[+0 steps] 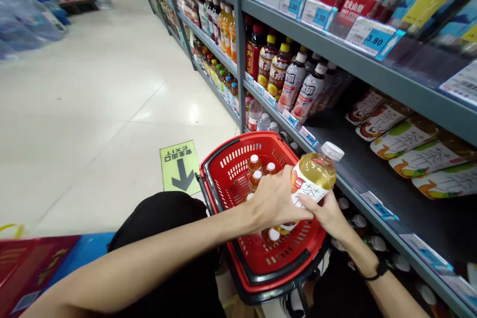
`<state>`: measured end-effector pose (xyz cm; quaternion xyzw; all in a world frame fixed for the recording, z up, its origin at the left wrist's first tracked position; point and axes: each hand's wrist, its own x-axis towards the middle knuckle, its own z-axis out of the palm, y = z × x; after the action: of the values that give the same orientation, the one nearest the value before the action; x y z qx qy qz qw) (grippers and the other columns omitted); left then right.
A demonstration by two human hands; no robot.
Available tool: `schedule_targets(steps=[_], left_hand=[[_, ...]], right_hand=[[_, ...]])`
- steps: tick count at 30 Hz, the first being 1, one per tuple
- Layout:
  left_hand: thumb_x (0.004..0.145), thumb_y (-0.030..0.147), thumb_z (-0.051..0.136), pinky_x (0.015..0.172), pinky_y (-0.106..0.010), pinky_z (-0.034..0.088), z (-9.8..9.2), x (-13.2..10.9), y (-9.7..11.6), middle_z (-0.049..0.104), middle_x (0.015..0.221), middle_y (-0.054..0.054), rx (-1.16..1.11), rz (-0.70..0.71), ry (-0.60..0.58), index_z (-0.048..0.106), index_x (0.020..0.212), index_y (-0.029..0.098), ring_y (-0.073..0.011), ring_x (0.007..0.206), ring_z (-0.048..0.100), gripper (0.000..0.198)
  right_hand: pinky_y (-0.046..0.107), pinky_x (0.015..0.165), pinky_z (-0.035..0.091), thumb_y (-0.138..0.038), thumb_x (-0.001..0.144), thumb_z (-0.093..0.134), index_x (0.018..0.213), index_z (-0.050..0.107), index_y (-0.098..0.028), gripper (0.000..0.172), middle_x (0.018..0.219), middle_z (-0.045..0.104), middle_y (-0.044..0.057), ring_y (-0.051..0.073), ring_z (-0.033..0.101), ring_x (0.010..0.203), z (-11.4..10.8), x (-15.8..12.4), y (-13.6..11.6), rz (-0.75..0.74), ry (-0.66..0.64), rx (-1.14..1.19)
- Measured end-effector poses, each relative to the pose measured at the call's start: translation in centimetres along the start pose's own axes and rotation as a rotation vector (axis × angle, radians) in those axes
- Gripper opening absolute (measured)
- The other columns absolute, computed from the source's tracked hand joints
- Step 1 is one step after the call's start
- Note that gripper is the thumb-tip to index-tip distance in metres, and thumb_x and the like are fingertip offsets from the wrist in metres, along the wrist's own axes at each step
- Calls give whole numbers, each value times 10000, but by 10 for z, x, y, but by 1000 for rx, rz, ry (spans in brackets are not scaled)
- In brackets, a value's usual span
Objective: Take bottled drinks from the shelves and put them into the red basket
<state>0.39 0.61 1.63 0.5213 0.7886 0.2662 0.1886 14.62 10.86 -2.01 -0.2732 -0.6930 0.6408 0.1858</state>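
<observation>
A large bottle of pale yellow tea with a white cap and a white label is held tilted above the right side of the red shopping basket. My left hand grips its left side, fingers partly hidden. Around its lower right side closes my right hand, the thumb lying across the label. Inside the basket stand several white-capped bottles of amber drink, partly covered by my left hand and forearm.
Right of the basket runs a grey shelf rack. Similar tea bottles lie on its lower shelf, with upright pink-labelled bottles farther along. A green exit sign marks the floor. Wrapped water packs stand at far left.
</observation>
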Motion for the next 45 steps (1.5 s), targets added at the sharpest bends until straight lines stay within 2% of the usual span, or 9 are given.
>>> schedule_targets(steps=[4,10,14,22,27,31,35,38,45], left_hand=[[654,570,754,746,-457,630,10,-2,0,714,1040,-108,-37,-18,-78,567,1201,115,-347,858,753,736],[650,555,777,779,-476,636,17,-5,-1,724,1105,-125,-40,-16,-136,527,1267,106,-365,917,752,803],[646,568,780,787,-500,635,19,-6,-2,723,1092,-124,-30,-8,-126,540,1207,116,-376,919,749,759],[618,545,810,762,-458,626,17,-8,-6,738,1031,-96,-114,5,-87,515,1166,156,-345,882,756,734],[613,438,836,811,-461,623,15,-11,-7,743,1113,-126,-156,29,-92,517,1258,137,-339,934,757,780],[594,435,885,865,-482,622,14,-11,-9,729,1157,-129,-210,33,-81,505,1315,127,-348,997,746,871],[593,415,905,930,-482,610,14,-12,-11,701,1250,-140,-246,87,-63,469,1387,131,-353,1111,721,949],[588,420,913,924,-500,610,14,-12,-11,703,1255,-143,-241,79,-84,464,1400,124,-363,1100,726,974],[609,456,909,940,-494,601,14,-13,-11,698,1271,-149,-235,89,-88,469,1397,120,-362,1119,714,964]], right_hand=[[463,979,599,-505,817,828,1354,618,-231,638,1167,771,106,307,732,1087,-2,-3,3,-11,1,25],[462,1018,578,-476,827,825,1333,628,-226,598,1231,759,113,295,730,1093,-6,-10,14,-15,-8,-21],[440,963,604,-476,824,824,1319,638,-228,584,1158,778,100,287,746,1033,-7,-11,14,-40,-1,-25],[475,1001,586,-471,830,818,1344,620,-228,602,1136,778,102,304,733,1081,-5,-12,13,-72,8,-102],[499,1033,567,-449,817,827,1366,600,-213,639,1233,750,132,315,728,1098,-6,-13,12,-132,15,-172],[505,1025,576,-446,804,840,1355,596,-209,647,1249,745,143,322,727,1103,-8,-13,15,-157,23,-199],[493,1013,586,-431,786,853,1254,665,-215,549,1217,755,134,318,732,1070,-9,-13,17,-219,29,-242],[486,991,596,-419,791,844,1183,703,-233,457,1151,770,117,313,740,1020,-10,-13,17,-261,27,-265],[510,989,593,-406,799,835,1195,684,-227,461,1161,768,131,327,742,1030,-12,-15,19,-277,22,-295]])
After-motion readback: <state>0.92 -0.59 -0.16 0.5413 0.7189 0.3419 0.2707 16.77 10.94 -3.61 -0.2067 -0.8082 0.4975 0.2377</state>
